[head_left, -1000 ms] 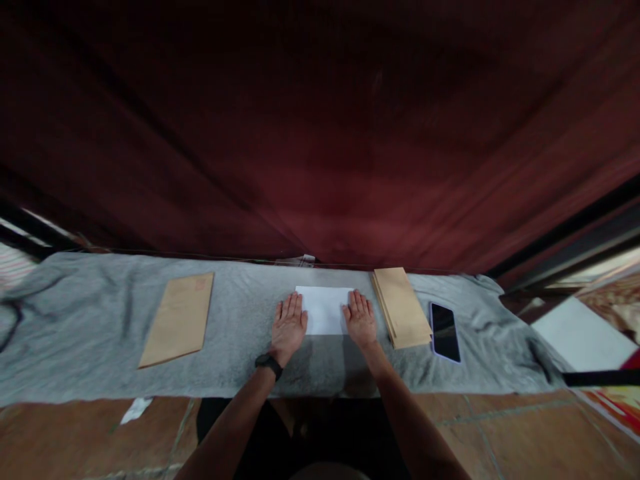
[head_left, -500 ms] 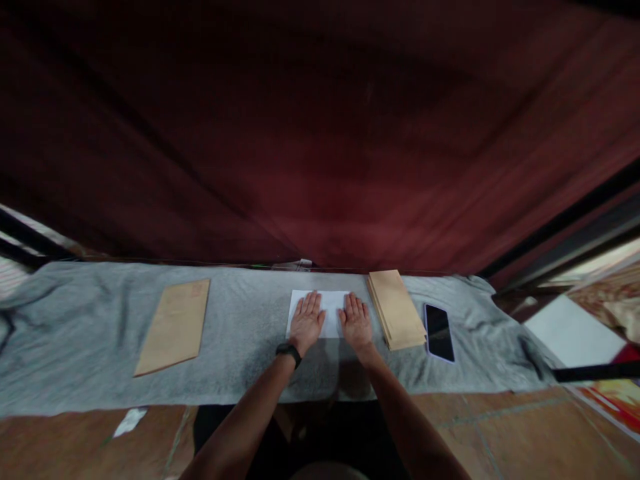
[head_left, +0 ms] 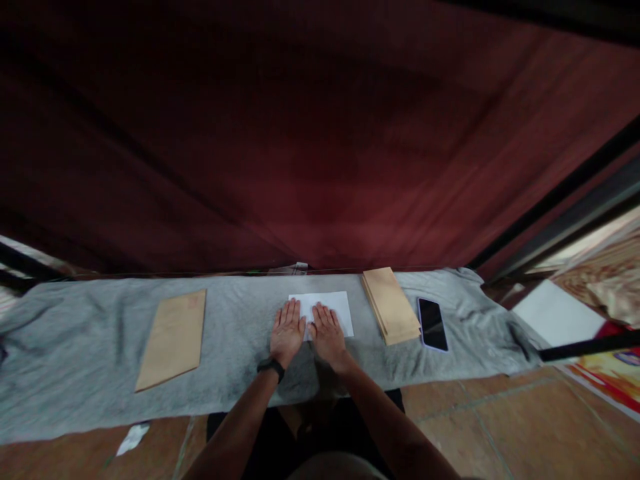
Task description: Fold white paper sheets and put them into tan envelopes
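A white sheet of paper [head_left: 338,308] lies flat on the grey cloth [head_left: 240,333] in front of me. My left hand [head_left: 287,331] rests palm down over the paper's left edge, fingers stretched out; a dark band circles that wrist. Flat on the middle of the sheet is my right hand [head_left: 326,331], its fingers extended and the thumb close to my left thumb. Neither hand grips anything. Part of the paper is hidden beneath them. To the right of the paper sits a small stack of brown envelopes [head_left: 393,305].
Another brown envelope [head_left: 173,340] lies on the cloth at the left. Right of the stack is a phone [head_left: 433,325] with a dark screen. A dark red curtain [head_left: 320,167] hangs behind the cloth. A white scrap [head_left: 133,439] lies on the tiled floor [head_left: 450,427].
My right hand has slid left across the paper, closer to my left hand, uncovering the sheet's right end. My left hand has shifted slightly left. The camera view has tilted a little.
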Available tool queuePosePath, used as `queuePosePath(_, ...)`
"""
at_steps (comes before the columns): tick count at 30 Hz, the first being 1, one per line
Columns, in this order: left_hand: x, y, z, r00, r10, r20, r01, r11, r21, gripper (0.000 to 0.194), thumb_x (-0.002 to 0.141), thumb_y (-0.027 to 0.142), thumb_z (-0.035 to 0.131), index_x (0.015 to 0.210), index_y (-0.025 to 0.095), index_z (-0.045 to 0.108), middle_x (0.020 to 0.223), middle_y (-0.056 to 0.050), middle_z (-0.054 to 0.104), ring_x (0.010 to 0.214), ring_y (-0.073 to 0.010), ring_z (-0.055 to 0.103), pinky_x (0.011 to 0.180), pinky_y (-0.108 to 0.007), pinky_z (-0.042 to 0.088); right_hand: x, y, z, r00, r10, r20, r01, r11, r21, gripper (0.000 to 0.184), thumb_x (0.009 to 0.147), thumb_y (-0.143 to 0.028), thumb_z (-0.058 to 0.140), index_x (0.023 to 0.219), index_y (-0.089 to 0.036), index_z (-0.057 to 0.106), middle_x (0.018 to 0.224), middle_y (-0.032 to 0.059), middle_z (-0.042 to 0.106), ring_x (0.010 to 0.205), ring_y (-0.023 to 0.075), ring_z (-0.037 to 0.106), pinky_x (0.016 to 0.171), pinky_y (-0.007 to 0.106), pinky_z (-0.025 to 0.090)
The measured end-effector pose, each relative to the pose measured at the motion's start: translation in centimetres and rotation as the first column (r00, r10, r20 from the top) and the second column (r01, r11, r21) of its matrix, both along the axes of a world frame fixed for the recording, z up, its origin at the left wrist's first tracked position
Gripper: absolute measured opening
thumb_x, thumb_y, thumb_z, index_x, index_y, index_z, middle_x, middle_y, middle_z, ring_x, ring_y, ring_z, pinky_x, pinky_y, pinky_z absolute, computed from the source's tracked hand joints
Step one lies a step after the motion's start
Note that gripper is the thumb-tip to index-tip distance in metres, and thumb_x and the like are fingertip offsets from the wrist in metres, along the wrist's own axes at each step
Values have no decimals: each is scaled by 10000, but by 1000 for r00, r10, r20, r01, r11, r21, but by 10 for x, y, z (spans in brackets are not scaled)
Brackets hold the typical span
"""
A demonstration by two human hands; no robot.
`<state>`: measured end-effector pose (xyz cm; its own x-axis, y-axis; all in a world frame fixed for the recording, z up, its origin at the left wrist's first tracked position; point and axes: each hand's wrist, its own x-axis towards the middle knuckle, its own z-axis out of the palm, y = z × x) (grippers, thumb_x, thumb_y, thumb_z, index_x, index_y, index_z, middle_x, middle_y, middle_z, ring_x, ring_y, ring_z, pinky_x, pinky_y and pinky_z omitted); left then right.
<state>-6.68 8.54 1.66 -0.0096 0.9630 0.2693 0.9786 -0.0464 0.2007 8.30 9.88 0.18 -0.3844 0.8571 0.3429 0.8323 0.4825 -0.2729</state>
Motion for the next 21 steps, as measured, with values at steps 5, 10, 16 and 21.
queuePosePath(5,2,0,3,999,1,46,-2,1000,7,595,992,345,301,1511,67,385,1570,-159,378,1484,-288,301,1211,-491,212,48,-2,1,993,-116,21,115,993,7,536,1041,-357,368,1532,-144,361,1546,144,421,1440,269,372,1166,476,283)
queuePosePath(10,-2,-5,7,992,26,121,-26,1000,-2,584,981,342,339,1482,53,422,1548,-180,415,1465,-301,337,1203,-488,237,82,-4,3,980,-187,72,190,981,-27,541,1043,-376,344,1524,-132,382,1551,134,414,1430,287,386,1170,470,271)
queuePosePath(16,-2,-27,12,886,146,440,-138,989,-49,524,893,268,496,1381,79,517,1390,-197,582,1330,-310,506,1132,-464,372,87,-8,3,968,-232,91,237,970,-45,556,1038,-391,336,1519,-118,392,1553,133,411,1440,294,369,1175,471,254)
queuePosePath(21,12,-19,25,506,363,783,-331,919,-213,512,710,216,698,1210,165,595,1009,-96,715,973,-273,674,940,-456,509,85,-9,8,966,-232,113,240,968,-69,556,1037,-372,328,1525,-111,376,1557,132,406,1460,283,333,1185,463,234)
